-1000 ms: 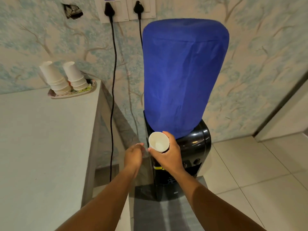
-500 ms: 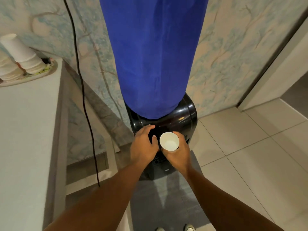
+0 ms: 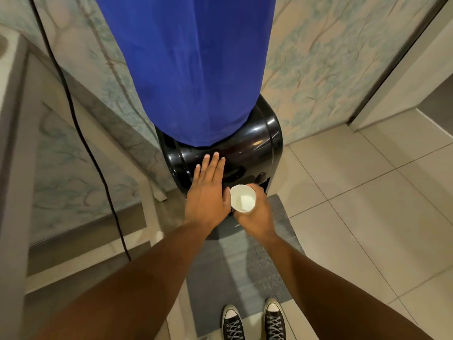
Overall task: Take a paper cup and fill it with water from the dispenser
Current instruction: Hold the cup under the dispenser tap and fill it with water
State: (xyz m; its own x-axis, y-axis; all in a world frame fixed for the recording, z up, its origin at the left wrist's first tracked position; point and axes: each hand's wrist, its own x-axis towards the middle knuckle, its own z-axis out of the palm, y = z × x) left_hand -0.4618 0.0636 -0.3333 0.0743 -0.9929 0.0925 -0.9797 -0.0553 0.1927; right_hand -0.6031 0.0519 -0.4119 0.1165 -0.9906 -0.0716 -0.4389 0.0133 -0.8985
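A white paper cup (image 3: 242, 199) stands upright in my right hand (image 3: 255, 214), which grips it from below and the side, just in front of the black dispenser (image 3: 259, 148). The cup looks empty inside. A blue cloth cover (image 3: 191, 69) hides the bottle on top of the dispenser. My left hand (image 3: 208, 192) lies flat with fingers spread on the dispenser's glossy front top, touching it, right beside the cup. The taps are hidden under my hands.
A black power cable (image 3: 81, 133) hangs down the wallpapered wall to the left. A pale counter edge (image 3: 12, 143) runs along the left side. A grey mat (image 3: 235, 266) lies under the dispenser, with my black sneakers (image 3: 252, 322) at its near end. Tiled floor extends right.
The view tilted further down and closer; the stacked cups on the counter left the frame. My left hand flattened onto the dispenser top. The cup sank lower in front of the dispenser.
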